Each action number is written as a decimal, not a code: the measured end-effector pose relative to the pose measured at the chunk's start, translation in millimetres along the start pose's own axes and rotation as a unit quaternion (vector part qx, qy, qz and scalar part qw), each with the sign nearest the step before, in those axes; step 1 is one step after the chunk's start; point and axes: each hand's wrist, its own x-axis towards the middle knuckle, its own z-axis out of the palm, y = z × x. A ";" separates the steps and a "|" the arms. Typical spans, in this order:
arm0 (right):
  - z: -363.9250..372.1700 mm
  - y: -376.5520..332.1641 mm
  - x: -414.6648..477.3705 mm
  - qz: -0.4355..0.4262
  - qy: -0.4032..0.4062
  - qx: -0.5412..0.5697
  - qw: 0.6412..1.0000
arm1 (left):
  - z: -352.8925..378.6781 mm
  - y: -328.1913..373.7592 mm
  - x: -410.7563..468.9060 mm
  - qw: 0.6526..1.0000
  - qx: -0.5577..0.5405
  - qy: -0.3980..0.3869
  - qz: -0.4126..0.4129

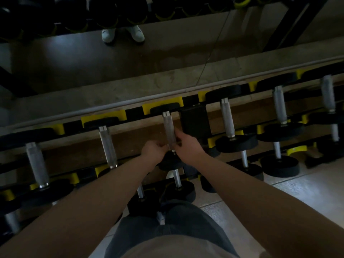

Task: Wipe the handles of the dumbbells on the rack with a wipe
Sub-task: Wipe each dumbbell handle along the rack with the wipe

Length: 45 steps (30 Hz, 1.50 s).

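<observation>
Right then, my right hand (188, 146) clamped round the near end of the middle handle (168, 125) on the rack (134, 114), left hand (154, 150) curled just beside it, on what I couldn't tell. Dim light hid the wipe, probably bunched between my fingers. A loose pinch could drop it.

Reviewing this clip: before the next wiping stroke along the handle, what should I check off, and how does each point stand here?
1. Hands at the handle: ok, left hand and right hand meet at its near end.
2. Wipe in hand: cannot tell, too dim.
3. Right hand's fingers curled round the handle: ok.
4. Far weight head seated in yellow cradle: ok.
5. Far part of handle uncovered: ok.
</observation>
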 end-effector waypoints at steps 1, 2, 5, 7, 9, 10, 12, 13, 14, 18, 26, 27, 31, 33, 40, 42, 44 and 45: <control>0.1 -0.2 0.1 -0.001 0.006 0.004 1.000 | -0.8 1.4 -0.1 0.999 -0.027 -0.005 -0.015; -0.4 -0.6 0.0 -0.002 0.010 0.009 1.000 | -2.4 5.4 2.6 0.996 -0.084 0.000 -0.028; -2.5 -2.3 -1.1 0.006 0.012 0.020 1.000 | -11.7 36.4 14.8 0.946 -0.320 0.011 -0.054; -1.2 -1.9 -1.3 0.010 0.010 0.015 1.000 | -18.0 54.5 21.3 0.919 -0.391 0.021 -0.034; 0.2 -2.0 -3.4 0.013 0.012 0.006 1.000 | -19.2 58.4 22.2 0.934 -0.356 0.029 -0.009; 0.9 -1.8 -4.8 0.014 0.015 0.007 1.000 | -18.9 54.7 19.0 0.947 -0.321 0.032 0.001; 2.5 -3.7 -8.6 0.012 0.030 0.006 0.999 | -17.7 38.0 10.1 0.975 -0.220 0.032 0.027; 4.1 -5.4 -10.8 0.013 0.036 -0.001 0.999 | -16.3 26.5 5.8 0.988 -0.144 0.024 0.044; 6.9 -6.5 -11.7 0.017 0.040 -0.020 0.999 | -13.7 14.9 1.3 0.997 -0.059 0.007 0.056; 20.5 -8.6 -12.6 0.075 0.026 -0.109 0.991 | -4.5 -8.9 -6.7 0.997 0.034 -0.028 0.065; 28.5 -11.3 -45.8 0.049 0.102 -0.050 0.992 | -27.4 37.3 2.6 0.981 -0.142 0.069 0.116; 31.2 -10.4 -50.4 0.044 0.107 -0.056 0.992 | -27.3 38.6 4.1 0.980 -0.115 0.079 0.141; 37.1 -5.9 -60.1 0.004 0.121 -0.105 0.987 | -7.9 18.2 -10.4 0.975 0.058 0.018 0.213; 35.8 -7.0 -60.8 0.008 0.110 -0.116 0.987 | -0.5 2.0 -15.7 0.973 0.095 -0.003 0.210; 14.8 -14.3 -51.1 0.017 0.071 -0.066 0.995 | -17.8 17.4 -10.3 0.976 -0.007 0.124 0.177; 8.4 -11.3 -44.1 0.006 0.051 -0.071 0.996 | -27.1 30.3 -2.9 0.970 -0.066 0.167 0.162; -0.1 -8.0 -36.3 -0.007 0.030 -0.082 0.996 | -27.0 36.7 0.2 0.971 -0.078 0.166 0.153; -4.9 -6.3 -32.5 -0.008 0.018 -0.080 0.997 | -23.0 37.0 0.6 0.975 -0.064 0.153 0.150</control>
